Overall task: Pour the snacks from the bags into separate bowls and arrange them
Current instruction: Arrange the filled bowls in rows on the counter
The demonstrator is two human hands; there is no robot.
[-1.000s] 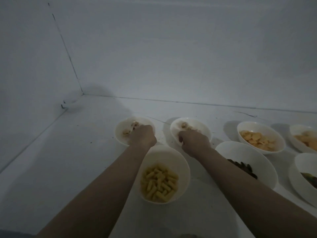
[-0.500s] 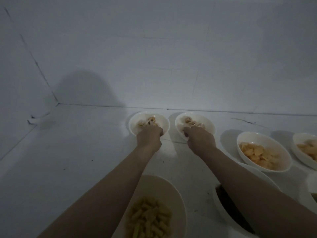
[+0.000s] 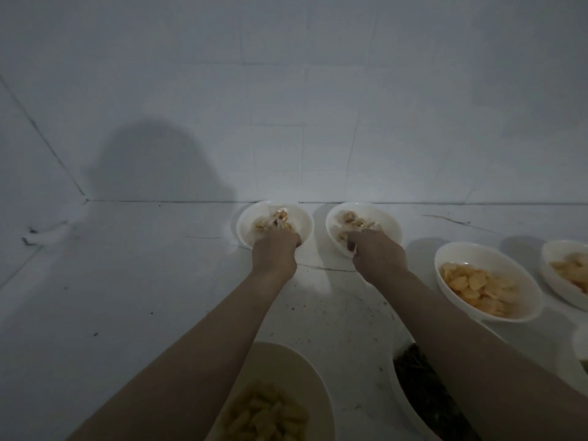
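Bowl [image 3: 245, 230] under left hand [image 3: 276, 253]: glossy white, ceramic-looking, smooth rim. Bowl [image 3: 393, 226] under right hand [image 3: 378, 254]: same glazed finish. Bowl [image 3: 525, 292] to the right of right hand: shiny white w/ matt, dry-looking pale yellow chips [image 3: 477, 286]. Counter [image 3: 127, 297] around both hands: smooth white stone-like surface, hairline cracks, dark specks. Wall [image 3: 318, 106] beyond hands: white tiles, smooth, faint grout lines.
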